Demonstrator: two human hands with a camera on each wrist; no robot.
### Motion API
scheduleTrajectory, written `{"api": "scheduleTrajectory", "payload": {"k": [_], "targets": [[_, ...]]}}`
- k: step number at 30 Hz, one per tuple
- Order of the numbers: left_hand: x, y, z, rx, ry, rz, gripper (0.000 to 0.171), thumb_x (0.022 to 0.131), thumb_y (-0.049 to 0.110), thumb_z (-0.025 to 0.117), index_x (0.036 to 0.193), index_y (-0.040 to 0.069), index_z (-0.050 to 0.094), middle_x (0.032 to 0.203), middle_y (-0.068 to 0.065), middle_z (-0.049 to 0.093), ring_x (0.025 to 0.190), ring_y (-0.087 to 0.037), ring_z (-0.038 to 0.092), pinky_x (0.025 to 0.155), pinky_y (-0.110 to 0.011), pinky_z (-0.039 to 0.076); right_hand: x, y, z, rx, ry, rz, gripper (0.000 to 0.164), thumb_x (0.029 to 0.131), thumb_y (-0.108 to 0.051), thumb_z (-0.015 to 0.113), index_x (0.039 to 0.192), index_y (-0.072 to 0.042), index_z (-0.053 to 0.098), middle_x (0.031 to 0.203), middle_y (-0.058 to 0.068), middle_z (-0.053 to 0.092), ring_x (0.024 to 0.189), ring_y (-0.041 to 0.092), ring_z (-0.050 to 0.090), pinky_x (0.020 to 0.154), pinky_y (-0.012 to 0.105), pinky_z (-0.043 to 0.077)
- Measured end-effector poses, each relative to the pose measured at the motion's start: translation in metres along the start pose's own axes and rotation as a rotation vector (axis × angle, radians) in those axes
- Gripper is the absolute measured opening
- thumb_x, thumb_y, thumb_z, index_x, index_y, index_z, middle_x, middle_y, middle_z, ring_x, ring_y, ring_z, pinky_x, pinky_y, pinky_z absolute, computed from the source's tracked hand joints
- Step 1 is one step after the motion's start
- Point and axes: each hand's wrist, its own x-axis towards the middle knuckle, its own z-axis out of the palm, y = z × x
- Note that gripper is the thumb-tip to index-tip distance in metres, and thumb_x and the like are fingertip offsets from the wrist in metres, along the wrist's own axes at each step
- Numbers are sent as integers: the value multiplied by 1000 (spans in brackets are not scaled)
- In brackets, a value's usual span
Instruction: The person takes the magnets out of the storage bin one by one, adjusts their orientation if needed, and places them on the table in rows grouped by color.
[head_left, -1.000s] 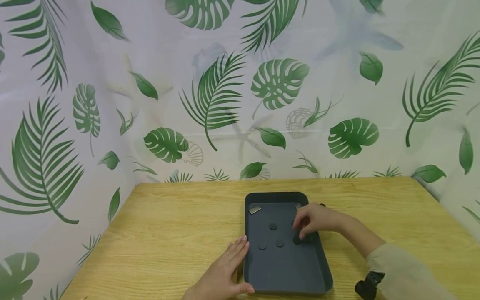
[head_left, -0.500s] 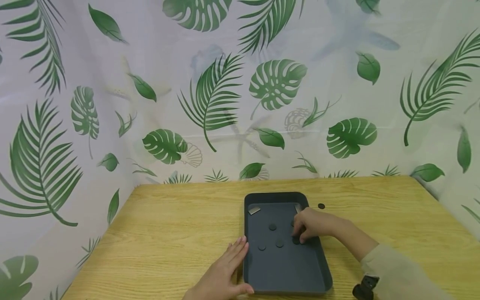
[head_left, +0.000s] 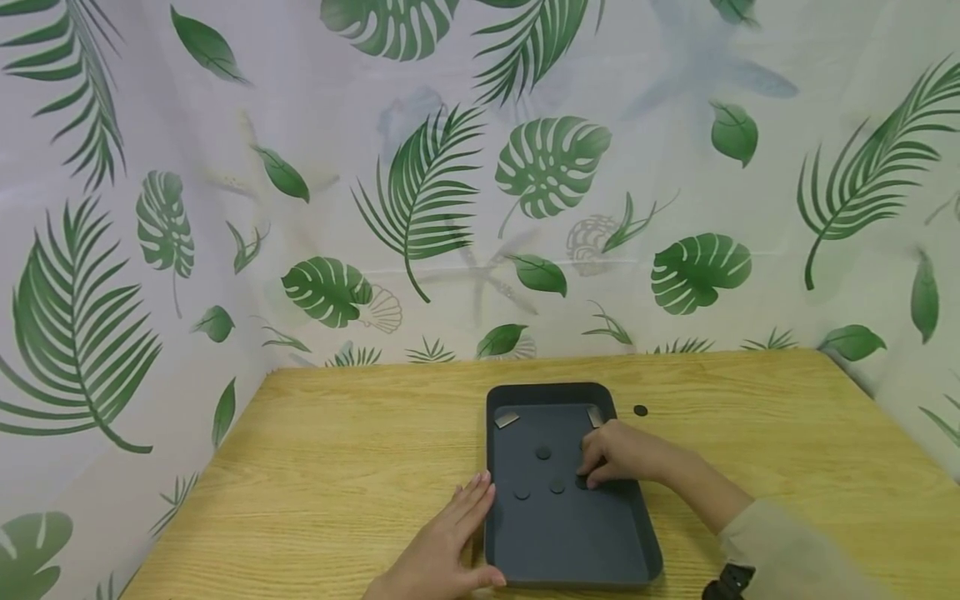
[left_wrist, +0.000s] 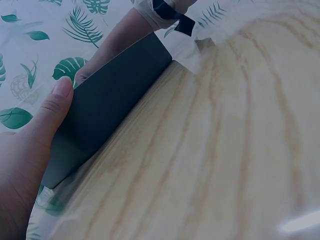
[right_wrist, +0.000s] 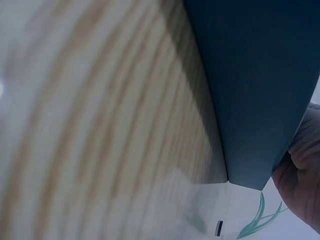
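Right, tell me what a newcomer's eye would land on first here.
Probably the green leaf-print backdrop, filling the upper part of the head view. Next, the dark tray on the wooden table, with small dark discs on its floor. Then the right hand, reaching over the tray's right side, its fingers at one disc, while the left hand rests against the opposite side.

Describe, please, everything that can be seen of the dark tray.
The tray is dark blue-grey, rectangular, with rounded corners, raised walls and a matte look; its material is uncertain. It lies flat, open side up, on the wooden table, long sides running near to far. Flat dark discs lie inside, with a shiny piece near each far corner. The left hand touches its left wall; the right hand reaches inside.
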Motion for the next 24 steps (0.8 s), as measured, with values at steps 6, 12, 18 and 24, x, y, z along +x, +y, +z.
{"api": "scheduleTrajectory", "payload": {"k": [6,12,18,24], "targets": [[0,0,-1,12,4,1,96,84,70,39,148,-1,25,155,-16,21,143,-23,21,115,-38,25,3,-3,4,25,17,69,19,77,-16,78,92,-4,77,78,-5,62,71,1,59,60,15,51],[0,0,-2,18,6,2,96,85,70,39,148,-1,25,155,-16,22,143,-23,22,114,-39,27,5,-8,8,-21,66,91,19,78,-18,77,93,-5,77,80,-4,64,70,1,59,59,16,50],[0,0,-1,8,6,1,95,85,69,40,148,0,25,156,-15,21,143,-23,22,115,-38,26,9,-12,14,-69,108,172,19,79,-21,76,93,-8,77,84,-3,67,74,7,62,60,18,51],[0,1,-1,-3,5,-3,94,85,69,40,148,1,25,156,-14,21,143,-22,21,115,-37,25,13,-16,21,-93,175,268,17,81,-20,74,94,-8,76,87,0,68,79,15,64,64,23,53]]}}
